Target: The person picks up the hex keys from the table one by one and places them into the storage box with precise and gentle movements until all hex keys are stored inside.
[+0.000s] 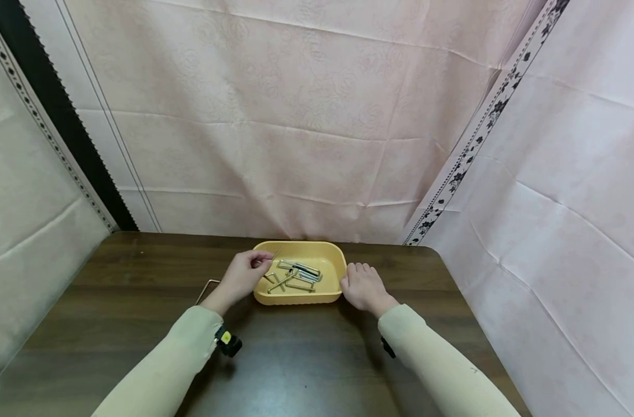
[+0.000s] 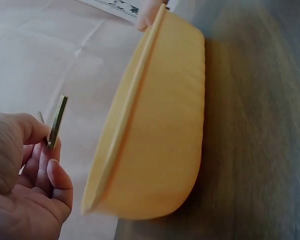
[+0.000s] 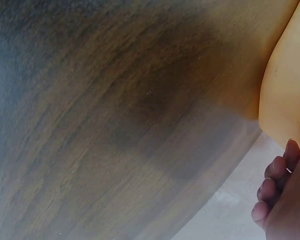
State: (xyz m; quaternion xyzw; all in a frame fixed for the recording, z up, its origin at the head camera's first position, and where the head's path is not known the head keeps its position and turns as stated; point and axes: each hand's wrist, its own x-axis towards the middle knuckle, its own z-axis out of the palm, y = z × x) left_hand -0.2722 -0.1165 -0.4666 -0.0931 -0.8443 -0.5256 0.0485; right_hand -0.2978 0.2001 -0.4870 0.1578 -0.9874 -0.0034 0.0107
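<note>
Over the left side of a yellow plastic tray [image 1: 300,298], my left hand [image 1: 242,275] pinches a thin, straight-edged gold-coloured metal bar [image 2: 59,120] between thumb and fingertips; its far part is hidden by the hand. My right hand [image 1: 366,286] grips the tray's right rim, fingers curled at the edge. Inside the tray lie several slim bent metal pieces, some gold-coloured [image 1: 282,282] and some silver [image 1: 307,277], crossing each other in a loose pile. The left wrist view shows the tray's tall outer wall side-on, next to the left hand.
A bent gold-coloured metal piece [image 1: 208,288] lies on the dark wooden table [image 1: 306,359] left of the tray, partly behind the left wrist. Pale cloth [image 1: 296,145] hangs behind the table's back edge and at both sides.
</note>
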